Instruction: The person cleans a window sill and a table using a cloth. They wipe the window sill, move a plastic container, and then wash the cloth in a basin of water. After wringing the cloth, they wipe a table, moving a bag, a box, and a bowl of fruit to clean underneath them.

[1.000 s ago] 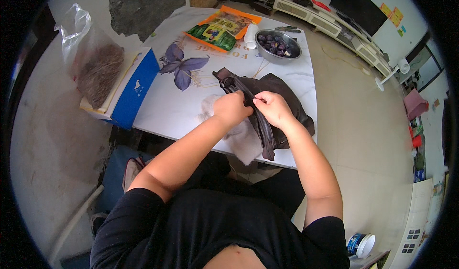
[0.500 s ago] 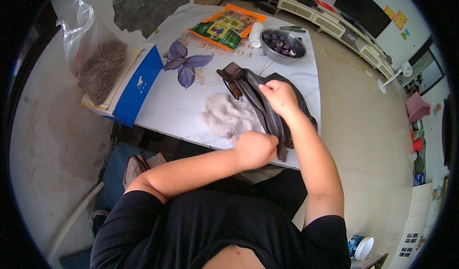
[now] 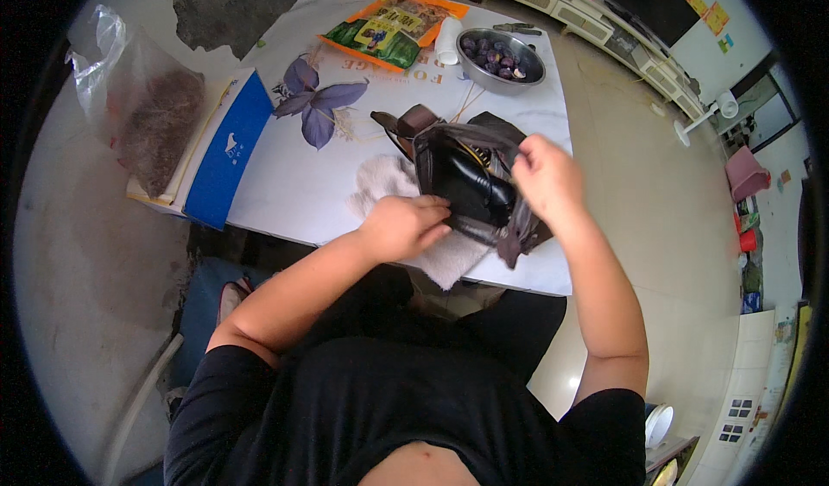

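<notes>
A dark brown, leather-like bag [image 3: 477, 225] lies on the table's near right part, its mouth spread wide. Inside shows a glossy black rounded object [image 3: 466, 173]; its kind is not clear. My right hand [image 3: 550, 181] is closed on the bag's right rim, holding it up. At the near left edge, my left hand [image 3: 404, 229] pinches the rim between thumb and fingers. A light grey cloth [image 3: 451, 261] lies partly under the bag and my left hand. Dark brown strap-like pieces [image 3: 419, 120] stick out at the bag's far left end.
The white table [image 3: 259, 197] has a printed flower. Beyond the bag are a metal bowl [image 3: 509, 87] of dark purple fruit, a white roll [image 3: 447, 41], a knife [image 3: 518, 28] and an orange-green food packet [image 3: 393, 28]. A blue-white box [image 3: 229, 149] bears a filled plastic bag [image 3: 160, 132] at left.
The bag's mouth has gone from nearly closed to wide, showing the black object inside. My right hand has moved right; my left hand has shifted left and up along the rim.
</notes>
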A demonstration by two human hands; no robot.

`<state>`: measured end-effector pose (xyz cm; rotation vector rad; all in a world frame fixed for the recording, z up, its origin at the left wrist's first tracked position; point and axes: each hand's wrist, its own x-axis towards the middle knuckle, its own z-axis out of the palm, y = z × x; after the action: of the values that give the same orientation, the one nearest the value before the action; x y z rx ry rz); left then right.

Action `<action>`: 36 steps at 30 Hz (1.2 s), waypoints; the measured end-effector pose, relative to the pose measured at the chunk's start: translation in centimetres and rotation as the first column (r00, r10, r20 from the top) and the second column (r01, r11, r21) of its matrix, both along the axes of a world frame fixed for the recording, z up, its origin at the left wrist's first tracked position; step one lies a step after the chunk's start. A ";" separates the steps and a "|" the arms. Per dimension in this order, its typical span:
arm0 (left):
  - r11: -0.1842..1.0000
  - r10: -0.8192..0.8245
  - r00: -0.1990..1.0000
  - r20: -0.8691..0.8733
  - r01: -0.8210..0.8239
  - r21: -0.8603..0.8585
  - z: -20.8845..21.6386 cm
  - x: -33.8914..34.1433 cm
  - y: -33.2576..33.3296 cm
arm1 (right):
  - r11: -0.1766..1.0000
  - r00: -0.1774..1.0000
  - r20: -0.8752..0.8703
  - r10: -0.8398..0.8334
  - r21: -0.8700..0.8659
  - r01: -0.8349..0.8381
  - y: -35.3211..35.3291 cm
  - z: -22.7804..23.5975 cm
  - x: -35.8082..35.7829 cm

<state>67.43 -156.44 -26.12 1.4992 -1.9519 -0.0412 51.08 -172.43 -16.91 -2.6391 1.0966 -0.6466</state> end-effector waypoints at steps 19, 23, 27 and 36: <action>0.921 0.349 0.835 0.425 -0.390 0.010 -4.9 15.1 -7.3 | 0.933 0.984 0.088 -0.156 0.340 0.117 -4.0 0.4 -0.7; 0.894 0.429 0.888 0.166 -0.392 -0.216 -3.8 17.3 -3.1 | 0.938 0.981 0.126 -0.149 0.331 0.100 -4.3 -0.3 -0.9; 0.913 0.206 0.972 0.110 -0.151 -0.378 3.8 11.7 1.1 | 0.913 0.969 0.225 -0.108 0.408 0.007 -4.1 -0.8 -0.7; 0.972 0.116 0.786 0.607 -0.216 0.094 6.7 -1.8 -6.3 | 0.934 0.977 0.208 -0.053 0.355 -0.025 -4.0 -0.1 -2.0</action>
<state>65.65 -162.70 -19.39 1.9617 -2.3272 0.4181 49.04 -176.46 -17.03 -2.1991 1.0557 -0.6478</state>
